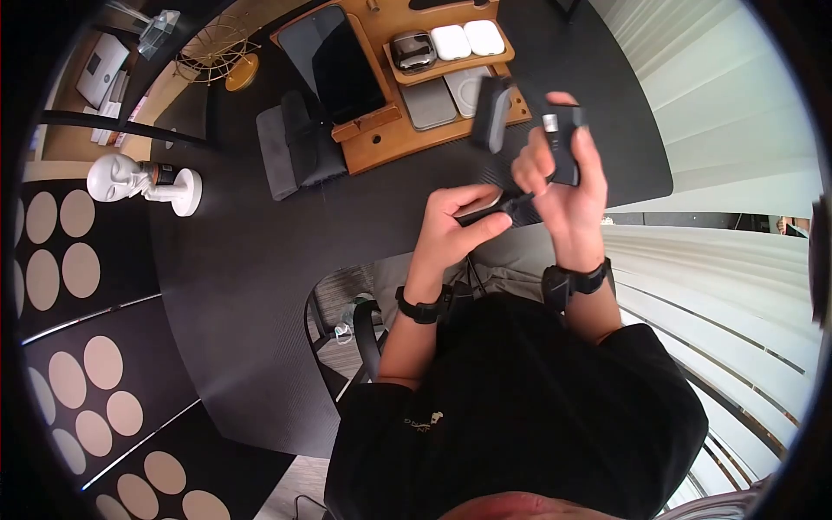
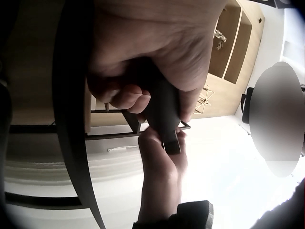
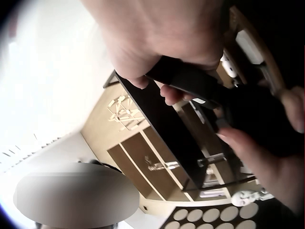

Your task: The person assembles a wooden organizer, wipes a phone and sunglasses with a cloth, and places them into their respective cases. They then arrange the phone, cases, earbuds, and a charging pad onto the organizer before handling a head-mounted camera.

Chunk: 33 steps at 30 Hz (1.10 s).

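Observation:
My left hand [image 1: 446, 230] grips a dark, rounded, elongated object [image 2: 164, 105], its thumb along the top in the head view. Higher and to the right, my right hand [image 1: 568, 195] holds a black rectangular device [image 1: 565, 152] with a small white label, fingers and thumb around its sides. In the right wrist view this black device [image 3: 186, 81] points at the dark object [image 3: 252, 114] in the left hand, and their ends overlap there. Its exact kind I cannot tell. Just beyond the hands, a blurred dark upright object [image 1: 491, 113] stands by the wooden organizer.
On the black desk [image 1: 234, 251], the wooden organizer [image 1: 368, 154] bears a tablet [image 1: 334, 65], a grey pad and several small cases [image 1: 451, 42]. Left of it are a dark grey folded item [image 1: 295, 147] and a white head figurine [image 1: 186, 192]. Blinds [image 1: 728, 277] hang at right.

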{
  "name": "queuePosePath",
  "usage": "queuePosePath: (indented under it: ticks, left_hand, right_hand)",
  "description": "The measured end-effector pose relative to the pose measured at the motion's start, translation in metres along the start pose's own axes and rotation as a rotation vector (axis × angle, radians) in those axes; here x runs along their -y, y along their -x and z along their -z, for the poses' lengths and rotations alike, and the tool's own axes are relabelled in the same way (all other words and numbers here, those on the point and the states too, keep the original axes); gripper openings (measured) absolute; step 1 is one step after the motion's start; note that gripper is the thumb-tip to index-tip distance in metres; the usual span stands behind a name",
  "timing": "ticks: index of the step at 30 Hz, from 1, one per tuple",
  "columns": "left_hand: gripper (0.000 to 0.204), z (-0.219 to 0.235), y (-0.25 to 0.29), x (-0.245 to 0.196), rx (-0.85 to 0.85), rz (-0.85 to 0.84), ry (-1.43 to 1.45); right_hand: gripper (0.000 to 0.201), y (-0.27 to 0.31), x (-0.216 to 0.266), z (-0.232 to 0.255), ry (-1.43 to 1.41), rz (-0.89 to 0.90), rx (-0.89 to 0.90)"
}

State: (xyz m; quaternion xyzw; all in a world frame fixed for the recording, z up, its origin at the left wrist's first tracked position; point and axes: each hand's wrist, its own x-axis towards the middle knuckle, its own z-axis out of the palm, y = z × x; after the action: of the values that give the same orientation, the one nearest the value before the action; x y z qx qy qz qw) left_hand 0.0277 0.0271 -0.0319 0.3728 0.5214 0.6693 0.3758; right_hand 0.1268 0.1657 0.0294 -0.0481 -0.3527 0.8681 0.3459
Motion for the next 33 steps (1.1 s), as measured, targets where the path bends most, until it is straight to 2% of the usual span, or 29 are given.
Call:
queuePosePath:
  ticks: [3, 6, 7, 9, 10, 12, 13, 14, 17, 19, 20, 22, 23, 24, 26, 27, 29, 30, 32, 33]
  left_hand:
    - [0.031, 0.005, 0.002, -0.004, 0.066, -0.002, -0.052]
    - [0.032, -0.006, 0.003, -0.007, -0.018, -0.045, 0.023]
    - [0.032, -0.007, 0.005, -0.008, -0.014, -0.046, 0.024]
    - [0.035, -0.007, 0.010, -0.013, -0.219, -0.015, 0.028]
    - [0.030, -0.009, 0.010, -0.015, -0.294, -0.077, -0.008]
    - [0.020, -0.013, 0.010, -0.024, -0.431, -0.148, 0.094]
    - [0.017, -0.005, 0.009, -0.025, -0.398, -0.174, -0.089]
    - [0.017, -0.002, 0.008, -0.026, -0.400, -0.175, -0.091]
    - [0.019, 0.001, 0.006, -0.034, -0.316, -0.270, -0.219]
    - [0.020, 0.003, 0.007, -0.037, -0.313, -0.195, -0.308]
    - [0.020, 0.002, 0.006, -0.038, -0.312, -0.194, -0.309]
    - [0.022, -0.006, 0.002, -0.037, -0.356, -0.241, -0.329]
    - [0.022, -0.011, 0.002, -0.040, -0.352, -0.164, -0.290]
    - [0.022, -0.012, 0.002, -0.042, -0.353, -0.166, -0.289]
    - [0.027, -0.013, 0.001, -0.044, -0.343, 0.002, -0.251]
    - [0.027, -0.014, 0.000, -0.041, -0.342, 0.001, -0.249]
    - [0.038, -0.015, 0.001, -0.035, -0.325, -0.012, -0.295]
    - [0.038, -0.015, 0.003, -0.036, -0.327, -0.010, -0.295]
    - [0.050, -0.016, 0.003, -0.042, -0.220, -0.006, -0.295]
    - [0.057, -0.016, 0.003, -0.038, -0.215, -0.065, -0.291]
  right_hand:
    - [0.047, -0.002, 0.001, 0.007, -0.015, -0.054, 0.019]
    - [0.047, -0.001, 0.003, 0.009, -0.012, -0.063, 0.021]
    - [0.048, 0.000, 0.003, 0.012, -0.087, -0.062, 0.066]
    - [0.050, 0.003, 0.002, 0.016, -0.242, -0.097, 0.127]
    - [0.050, 0.005, -0.001, 0.017, -0.244, -0.095, 0.125]
    - [0.051, 0.010, -0.009, 0.016, -0.349, -0.216, 0.150]
    - [0.051, 0.013, -0.015, 0.018, -0.398, -0.281, 0.188]
    - [0.053, 0.016, -0.019, 0.019, -0.390, -0.347, 0.230]
    - [0.052, 0.020, -0.024, 0.017, -0.304, -0.311, 0.256]
    - [0.049, 0.014, -0.013, 0.016, 0.362, -0.180, 0.110]
    - [0.049, 0.013, -0.009, 0.016, 0.362, -0.179, 0.109]
    - [0.045, 0.011, 0.001, 0.015, 1.071, -0.021, 0.060]
    - [0.048, 0.010, 0.010, 0.007, 1.161, -0.055, 0.027]
    - [0.048, 0.011, 0.010, 0.008, 1.162, -0.054, 0.029]
    - [0.052, 0.013, 0.012, 0.012, 1.302, -0.057, 0.054]
    - [0.052, 0.013, 0.015, 0.012, 1.305, -0.056, 0.054]
    - [0.054, 0.012, 0.023, 0.008, 1.545, -0.229, 0.032]
    - [0.054, 0.012, 0.026, 0.009, 1.545, -0.232, 0.034]
    - [0.051, 0.005, 0.033, 0.016, 1.568, -0.220, 0.045]
    - [0.049, 0.002, 0.032, 0.030, 1.556, -0.076, 0.018]
